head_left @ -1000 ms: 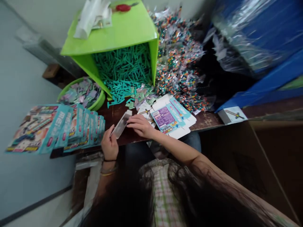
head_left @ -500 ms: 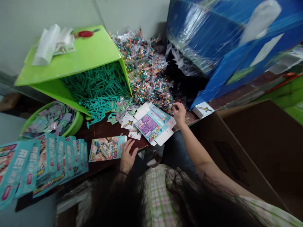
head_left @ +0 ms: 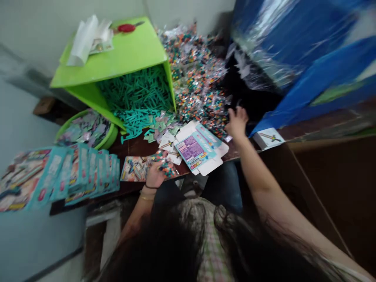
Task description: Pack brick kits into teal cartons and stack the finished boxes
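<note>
My left hand (head_left: pixel 154 176) is closed around a clear bag of coloured beads (head_left: pixel 167 169), above a printed box (head_left: pixel 135 167) lying on the table. My right hand (head_left: pixel 237 124) reaches forward with its fingers apart, at the right edge of a heap of bead bags (head_left: pixel 202 92); motion blurs the fingertips, and I see nothing held in it. Between my hands lie flat unfolded boxes (head_left: pixel 190 150), purple and turquoise. White cards with a sword picture (head_left: pixel 167 141) lie partly beneath them.
A green bin on its side (head_left: pixel 117 58) spills turquoise sticks (head_left: pixel 138 117). Beside it stand a green basin (head_left: pixel 110 137) of small packets and a row of filled-looking boxes (head_left: pixel 79 168). At right are a blue film-wrapped container (head_left: pixel 296 51), a white card stack (head_left: pixel 268 138) and a large carton (head_left: pixel 331 176).
A bead bag is now in my left hand, which earlier lay empty at the box's edge. My right hand has moved forward along the heap, fingers spread. The view has swung left.
</note>
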Motion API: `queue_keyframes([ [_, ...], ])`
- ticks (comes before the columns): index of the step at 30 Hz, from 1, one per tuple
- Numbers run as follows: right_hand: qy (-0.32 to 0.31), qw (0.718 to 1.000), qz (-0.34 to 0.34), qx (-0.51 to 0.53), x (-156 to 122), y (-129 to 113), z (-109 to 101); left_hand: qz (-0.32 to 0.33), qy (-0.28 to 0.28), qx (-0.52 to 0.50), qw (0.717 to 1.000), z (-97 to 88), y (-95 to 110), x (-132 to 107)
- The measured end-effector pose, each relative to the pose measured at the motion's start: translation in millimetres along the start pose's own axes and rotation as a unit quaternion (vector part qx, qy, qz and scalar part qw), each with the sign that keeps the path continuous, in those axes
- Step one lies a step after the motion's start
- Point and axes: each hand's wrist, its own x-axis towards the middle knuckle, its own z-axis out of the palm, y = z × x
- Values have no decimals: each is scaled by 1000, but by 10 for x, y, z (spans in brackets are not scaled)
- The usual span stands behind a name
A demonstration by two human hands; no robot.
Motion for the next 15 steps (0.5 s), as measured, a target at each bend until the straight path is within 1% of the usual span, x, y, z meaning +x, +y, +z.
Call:
queue_keyframes([
  [1, -5, 1000, 15, -7, 184, 180, -56, -35, 31, -28, 998, -42, 0, 0],
  [2, -25, 1000, 11, -7, 310, 309, -88, -61, 61, -59, 994, -82, -14, 11],
  [3, -31, 999, -1, -14, 373, 377, -99, -74, 86, -91, 989, -117, -38, 28],
  [4, -7, 1000, -23, -7, 371, 378, -93, -77, 101, -122, 984, -147, -71, 48],
  [5, 30, 998, -59, 14, 301, 310, -72, -74, 105, -149, 981, -168, -109, 69],
  [6, 68, 991, -108, 49, 164, 180, -36, -70, 103, -168, 978, -177, -151, 88],
  [7, 98, 976, -167, 99, -36, -2, 15, -68, 99, -181, 976, -173, -192, 102],
  [8, 98, 954, -236, 160, -289, -220, 83, -70, 94, -188, 975, -156, -229, 110],
  [9, 56, 924, -311, 216, -576, -453, 165, -79, 86, -191, 975, -129, -260, 113],
  [10, -4, 885, -382, 265, -877, -683, 258, -93, 76, -192, 974, -98, -282, 110],
  [11, -107, 846, -442, 279, -1166, -892, 355, -108, 63, -195, 973, -68, -296, 100],
  [12, -200, 798, -500, 271, -1422, -1068, 447, -119, 46, -199, 972, -47, -301, 83],
  [13, -264, 773, -517, 257, -1630, -1207, 527, -126, 28, -203, 971, -38, -302, 60],
  [14, -318, 754, -521, 241, -1782, -1309, 587, -127, 15, -205, 970, -46, -301, 31],
  [15, -353, 745, -516, 232, -1881, -1380, 626, -125, 10, -202, 971, -70, -301, -1],
])
